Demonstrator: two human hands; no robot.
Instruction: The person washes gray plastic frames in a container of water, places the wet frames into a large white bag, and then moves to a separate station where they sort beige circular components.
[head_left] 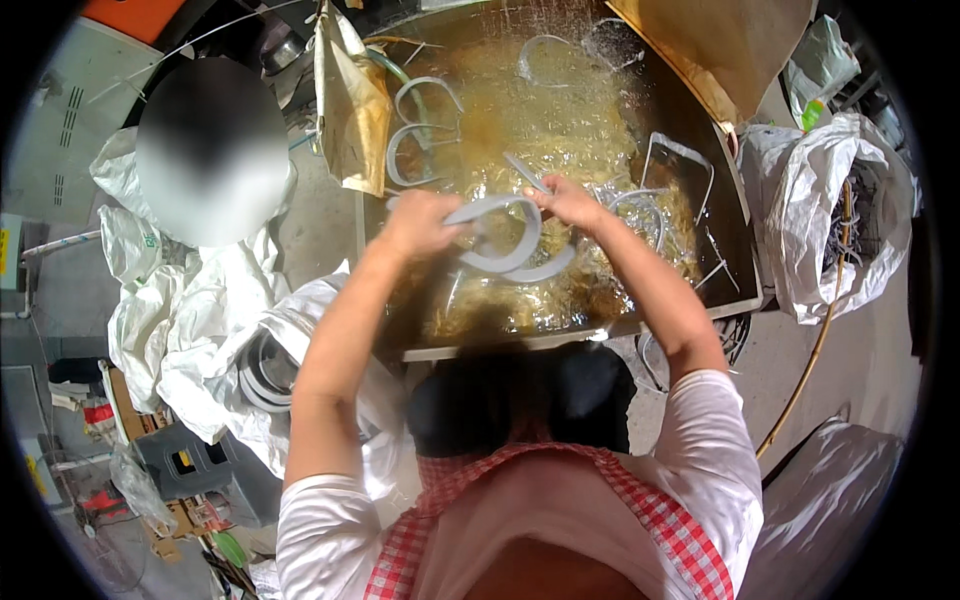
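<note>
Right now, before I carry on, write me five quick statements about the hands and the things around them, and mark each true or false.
1. The left hand grips curved pale grey strips. True.
2. A crinkled white plastic sack right of the wide rectangular basin contains grey strips. True.
3. The right hand rests on the basin's rim. False: it is above the yellowish-brown water, away from the rim.
4. The basin is dry inside. False: it holds water, with strips in it.
5. The person wears a plain blue apron. False: the visible apron fabric is red-and-white checked.
</note>
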